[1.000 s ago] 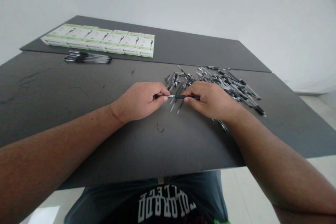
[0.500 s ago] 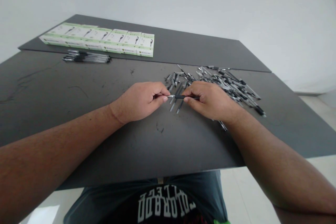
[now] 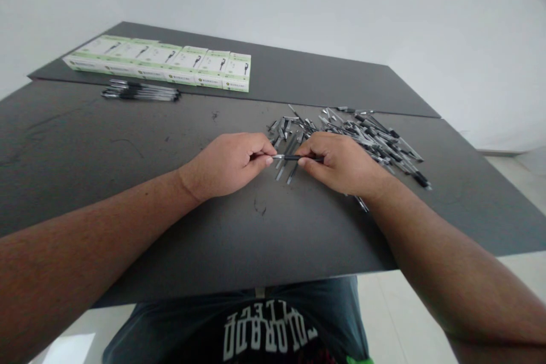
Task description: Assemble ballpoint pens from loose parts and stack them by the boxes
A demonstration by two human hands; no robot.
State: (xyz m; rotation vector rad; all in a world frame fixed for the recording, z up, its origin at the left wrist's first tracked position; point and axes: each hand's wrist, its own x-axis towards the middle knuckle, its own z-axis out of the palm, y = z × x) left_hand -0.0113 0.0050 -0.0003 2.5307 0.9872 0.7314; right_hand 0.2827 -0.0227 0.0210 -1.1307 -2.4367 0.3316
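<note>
Between my two hands a pen (image 3: 290,157) lies level, its dark grip and a silvery section showing in the gap. My left hand (image 3: 230,164) pinches its left end with thumb and fingers; that end is mostly hidden. At the dark right part, my right hand (image 3: 341,160) is closed in a pinch, with the tip of that part showing under the fingers. Below and behind the pen, several thin refills or tubes (image 3: 281,169) lie on the dark table (image 3: 222,244). Small pen parts (image 3: 281,127) are heaped just beyond the hands.
A large pile of pen pieces (image 3: 384,142) spreads to the right, partly behind my right hand. A bundle of pens (image 3: 140,91) lies at the far left. Behind it stands a row of white and green boxes (image 3: 179,62). The table's front edge runs close to my lap.
</note>
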